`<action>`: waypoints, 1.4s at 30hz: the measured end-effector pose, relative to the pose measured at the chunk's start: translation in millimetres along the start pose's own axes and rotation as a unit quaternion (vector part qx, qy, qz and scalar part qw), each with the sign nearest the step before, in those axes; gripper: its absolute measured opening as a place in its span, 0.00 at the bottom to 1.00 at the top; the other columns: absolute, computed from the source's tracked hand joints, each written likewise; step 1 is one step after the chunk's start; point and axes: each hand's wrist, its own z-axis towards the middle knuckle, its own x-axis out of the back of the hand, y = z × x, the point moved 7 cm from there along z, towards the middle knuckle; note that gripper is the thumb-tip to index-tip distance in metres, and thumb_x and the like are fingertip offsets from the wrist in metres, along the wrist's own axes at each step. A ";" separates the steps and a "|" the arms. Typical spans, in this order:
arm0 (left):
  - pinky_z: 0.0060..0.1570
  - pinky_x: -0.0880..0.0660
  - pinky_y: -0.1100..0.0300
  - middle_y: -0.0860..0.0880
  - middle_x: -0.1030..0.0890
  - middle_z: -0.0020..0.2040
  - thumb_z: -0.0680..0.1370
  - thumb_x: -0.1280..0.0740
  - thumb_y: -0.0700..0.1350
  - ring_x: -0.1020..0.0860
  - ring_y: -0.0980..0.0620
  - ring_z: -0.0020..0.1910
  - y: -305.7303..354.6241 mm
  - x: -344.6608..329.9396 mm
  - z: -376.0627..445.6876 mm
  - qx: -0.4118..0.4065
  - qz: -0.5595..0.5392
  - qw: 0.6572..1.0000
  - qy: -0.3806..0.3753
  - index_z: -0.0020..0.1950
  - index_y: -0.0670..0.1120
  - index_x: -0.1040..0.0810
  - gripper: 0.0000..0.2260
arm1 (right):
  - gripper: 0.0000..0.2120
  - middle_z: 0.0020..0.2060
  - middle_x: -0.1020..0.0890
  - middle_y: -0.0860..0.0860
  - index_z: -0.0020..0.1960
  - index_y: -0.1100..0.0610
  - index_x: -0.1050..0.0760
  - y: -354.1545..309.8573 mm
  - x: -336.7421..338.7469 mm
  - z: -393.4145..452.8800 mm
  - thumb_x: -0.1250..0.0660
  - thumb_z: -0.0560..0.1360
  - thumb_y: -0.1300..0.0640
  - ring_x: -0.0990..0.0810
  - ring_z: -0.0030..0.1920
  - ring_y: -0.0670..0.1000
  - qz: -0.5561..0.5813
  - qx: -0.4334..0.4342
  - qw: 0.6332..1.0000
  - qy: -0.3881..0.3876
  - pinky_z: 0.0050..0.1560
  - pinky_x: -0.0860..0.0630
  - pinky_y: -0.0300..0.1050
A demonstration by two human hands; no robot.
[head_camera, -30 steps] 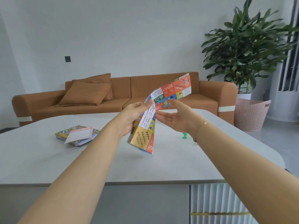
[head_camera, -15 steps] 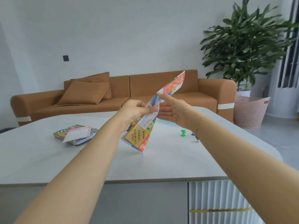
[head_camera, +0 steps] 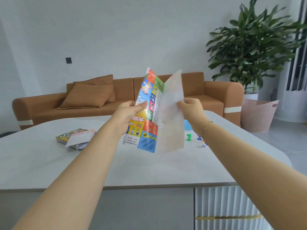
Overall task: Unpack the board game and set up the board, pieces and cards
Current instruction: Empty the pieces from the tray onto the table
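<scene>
- Two hands hold the folded game board (head_camera: pixel 149 113) upright in the air above the middle of the table (head_camera: pixel 41 166).
- Left hand (head_camera: pixel 131 110) grips the printed panel, thumb on its face.
- Right hand (head_camera: pixel 191 108) grips the pale, blurred back panel; the two panels stand partly spread.
- Game box (head_camera: pixel 73 137) with a pink sheet (head_camera: pixel 80 136) on top lies toward the left edge of the table.
- Green pawn (head_camera: pixel 188 137), blue pawn (head_camera: pixel 198 137) and die (head_camera: pixel 204 145) stand near the right edge.
</scene>
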 end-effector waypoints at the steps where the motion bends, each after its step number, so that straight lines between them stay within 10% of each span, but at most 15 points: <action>1: 0.30 0.20 0.57 0.46 0.16 0.35 0.73 0.27 0.44 0.18 0.50 0.29 -0.4 6.5 1.6 0.009 -0.044 0.999 0.015 0.47 0.43 0.24 0.08 | 0.11 0.33 0.26 0.54 0.40 0.68 0.25 0.8 5.5 0.3 0.39 0.74 0.61 0.29 0.33 0.51 0.007 -0.003 1.000 0.020 0.33 0.31 0.41; 8: 0.35 0.26 0.63 0.50 0.19 0.43 0.77 0.35 0.35 0.23 0.54 0.37 -27.7 -6.9 5.7 0.052 -0.017 0.998 -0.016 0.66 0.45 0.33 0.19 | 0.11 0.42 0.18 0.52 0.47 0.55 0.24 0.2 -12.4 -14.9 0.42 0.82 0.54 0.19 0.42 0.52 0.257 -0.139 0.955 -0.045 0.44 0.23 0.47; 10: 0.37 0.25 0.66 0.53 0.17 0.40 0.79 0.35 0.44 0.20 0.56 0.38 -21.8 -19.8 -0.3 0.028 0.050 0.997 -0.047 0.61 0.44 0.26 0.11 | 0.11 0.44 0.17 0.51 0.50 0.54 0.23 -3.8 -18.1 -15.6 0.43 0.82 0.52 0.19 0.44 0.52 0.243 -0.127 0.960 -0.060 0.47 0.22 0.48; 14: 0.57 0.24 0.59 0.51 0.18 0.56 0.76 0.44 0.67 0.18 0.54 0.53 -2.0 -41.3 -8.4 0.051 0.047 0.993 -0.096 0.58 0.51 0.20 0.25 | 0.11 0.44 0.18 0.49 0.50 0.52 0.23 -14.6 -22.8 -17.0 0.44 0.82 0.52 0.18 0.44 0.50 0.218 -0.084 0.969 -0.082 0.49 0.22 0.47; 17: 0.34 0.26 0.74 0.49 0.21 0.61 0.81 0.49 0.61 0.18 0.55 0.47 7.5 -35.7 -17.6 0.019 -0.012 0.991 -0.135 0.63 0.49 0.24 0.23 | 0.11 0.41 0.17 0.48 0.49 0.51 0.22 -17.0 -23.3 -17.9 0.43 0.82 0.53 0.18 0.42 0.49 0.237 -0.074 0.965 -0.090 0.47 0.22 0.45; 24: 0.40 0.23 0.59 0.50 0.14 0.43 0.79 0.38 0.52 0.16 0.52 0.38 -18.3 -0.9 -12.4 0.048 -0.074 0.993 -0.074 0.50 0.47 0.17 0.12 | 0.10 0.41 0.19 0.47 0.50 0.53 0.24 -13.7 -9.3 -11.4 0.42 0.81 0.52 0.20 0.40 0.48 0.214 -0.066 0.974 -0.039 0.40 0.24 0.42; 27: 0.41 0.22 0.58 0.46 0.16 0.52 0.80 0.38 0.48 0.16 0.49 0.43 -22.2 18.5 -8.0 0.058 -0.066 0.995 -0.044 0.58 0.45 0.20 0.13 | 0.08 0.36 0.22 0.48 0.47 0.56 0.24 -6.8 7.8 -5.7 0.38 0.79 0.52 0.24 0.36 0.48 0.168 -0.022 0.985 0.021 0.40 0.25 0.41; 32: 0.46 0.23 0.56 0.45 0.19 0.52 0.81 0.41 0.39 0.19 0.50 0.45 -3.4 67.7 6.8 -0.062 -0.106 0.991 0.052 0.63 0.43 0.25 0.12 | 0.04 0.38 0.20 0.50 0.49 0.57 0.23 -12.9 31.5 0.3 0.35 0.78 0.59 0.22 0.36 0.48 0.121 0.059 0.988 0.069 0.41 0.21 0.44; 42: 0.53 0.25 0.60 0.51 0.16 0.50 0.68 0.28 0.37 0.18 0.56 0.49 13.6 91.1 -5.2 -0.182 -0.072 0.980 0.045 0.39 0.49 0.17 0.07 | 0.07 0.38 0.17 0.51 0.39 0.58 0.21 -24.7 46.6 3.6 0.31 0.69 0.68 0.20 0.41 0.48 0.082 0.136 0.987 0.030 0.47 0.22 0.44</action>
